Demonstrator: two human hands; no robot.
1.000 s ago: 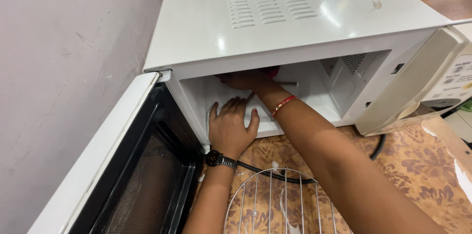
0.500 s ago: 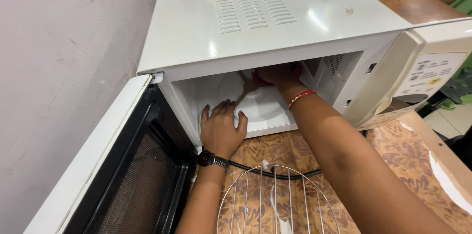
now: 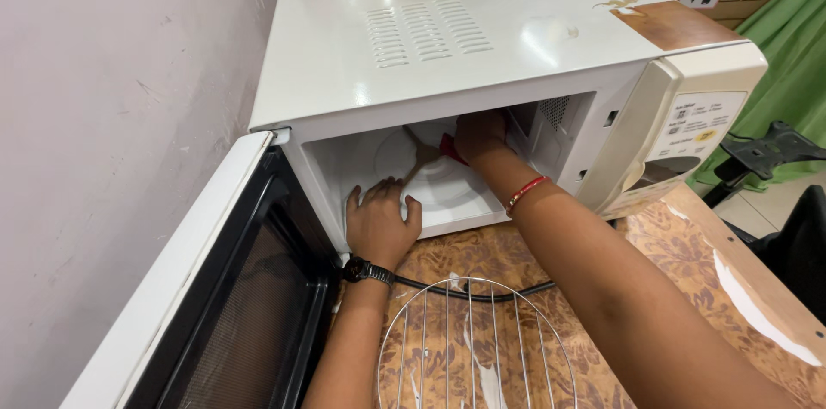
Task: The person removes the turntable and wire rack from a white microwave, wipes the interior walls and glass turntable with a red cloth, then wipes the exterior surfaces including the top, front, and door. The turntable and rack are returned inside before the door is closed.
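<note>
One white microwave sits on the patterned table with its one door swung wide, and one round wire rack lies on the table just in front of it. My left hand lies flat, fingers spread, on the cavity's front edge, holding nothing. My right hand reaches deep inside, fingers curled on one red cloth against the single white turntable.

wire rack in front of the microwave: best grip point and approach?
Take the round wire rack by its outer ring at the far edge, from above. It lies flat on the table, the ring is the thickest wire, and that edge is clear of the left hand.
</note>
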